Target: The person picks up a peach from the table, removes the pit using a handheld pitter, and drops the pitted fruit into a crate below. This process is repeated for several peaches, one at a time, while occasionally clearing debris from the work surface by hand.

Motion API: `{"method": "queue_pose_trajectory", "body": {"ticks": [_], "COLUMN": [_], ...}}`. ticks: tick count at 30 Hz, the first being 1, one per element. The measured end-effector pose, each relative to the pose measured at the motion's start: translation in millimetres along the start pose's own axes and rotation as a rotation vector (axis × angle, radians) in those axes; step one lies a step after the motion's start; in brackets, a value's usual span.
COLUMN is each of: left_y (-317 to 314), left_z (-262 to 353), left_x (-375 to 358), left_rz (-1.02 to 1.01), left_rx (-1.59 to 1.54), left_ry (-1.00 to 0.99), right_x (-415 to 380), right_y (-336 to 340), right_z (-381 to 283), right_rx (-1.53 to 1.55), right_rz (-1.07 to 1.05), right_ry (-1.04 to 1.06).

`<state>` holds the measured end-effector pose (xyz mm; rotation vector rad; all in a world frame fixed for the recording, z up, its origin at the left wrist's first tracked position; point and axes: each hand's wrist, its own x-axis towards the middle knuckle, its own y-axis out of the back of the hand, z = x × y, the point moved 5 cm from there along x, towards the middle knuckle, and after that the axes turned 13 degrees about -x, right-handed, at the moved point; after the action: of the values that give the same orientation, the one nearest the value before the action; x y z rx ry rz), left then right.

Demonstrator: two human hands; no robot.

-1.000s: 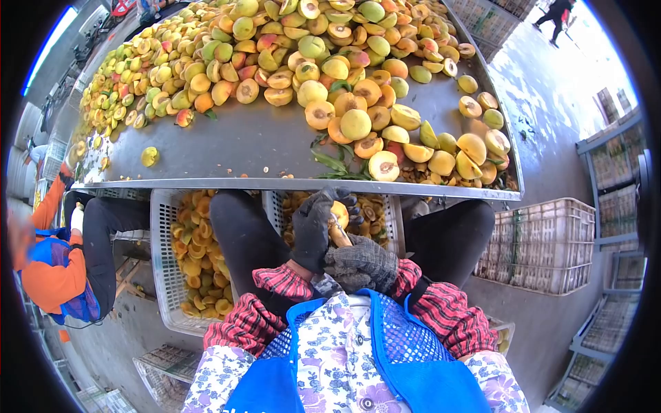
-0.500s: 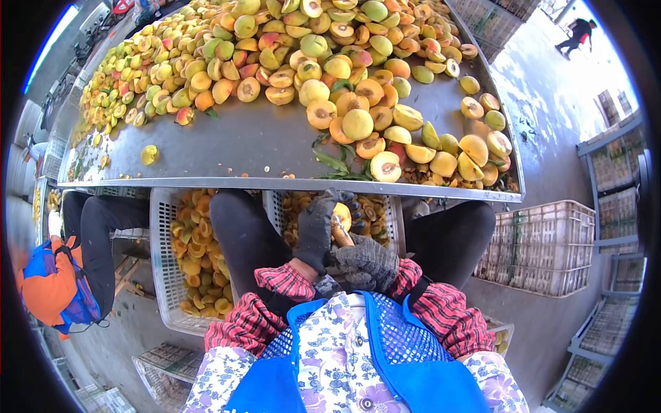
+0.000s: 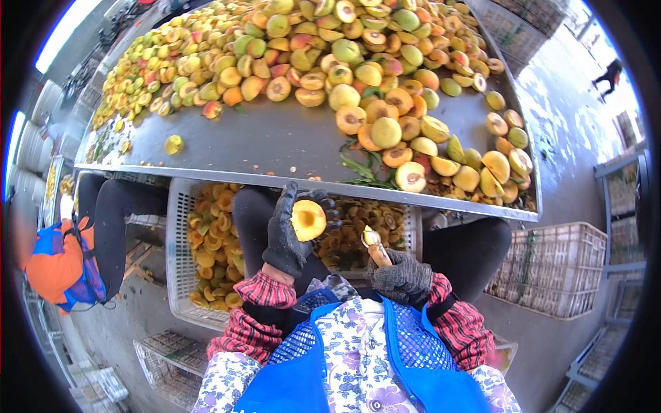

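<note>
In my left hand point(image 3: 288, 234), gloved in black, is a halved peach point(image 3: 308, 220), its hollowed cut face turned up toward me. My right hand point(image 3: 401, 277), in a grey knit glove, grips a wooden-handled pitting tool point(image 3: 376, 248) with a pale bit at its metal tip. The two hands are apart, both just below the metal table's near edge. Beneath them a white crate point(image 3: 413, 237) between my knees holds many peach halves. On the metal table point(image 3: 261, 141) lies a large heap of halved peaches point(image 3: 344, 51), with green leaves point(image 3: 359, 167) close to the edge.
Another white crate of peach halves point(image 3: 210, 248) stands left of my leg. At the far left sits a person in orange and blue point(image 3: 58, 265). A stacked crate point(image 3: 551, 268) is on the floor at right, and an empty-looking crate point(image 3: 169, 368) at lower left. Someone walks far right.
My hands have separated: the left moved left with the peach half, and the right drew the tool away to the right. The whole view has shifted slightly.
</note>
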<state>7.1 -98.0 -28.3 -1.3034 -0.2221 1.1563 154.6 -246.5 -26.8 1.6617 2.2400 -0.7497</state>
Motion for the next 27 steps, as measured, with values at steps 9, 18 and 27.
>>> {"method": "queue_pose_trajectory", "body": {"ticks": [9,18,27], "left_y": [59,-63,-110], "left_z": [169,98,-4], "left_x": [-41,94,176], "left_rz": [0.146,-0.086,-0.142], "left_rx": [0.389,1.211,1.738], "left_ry": [-0.721,-0.588,-0.686], "right_x": [40,64,52], "right_y": [24,36,59], "right_z": [25,73,69], "right_rx": [-0.822,-0.787,-0.656], "right_rz": [0.297,0.159,0.24], "right_ry": [-0.196,-0.204,-0.284]}}
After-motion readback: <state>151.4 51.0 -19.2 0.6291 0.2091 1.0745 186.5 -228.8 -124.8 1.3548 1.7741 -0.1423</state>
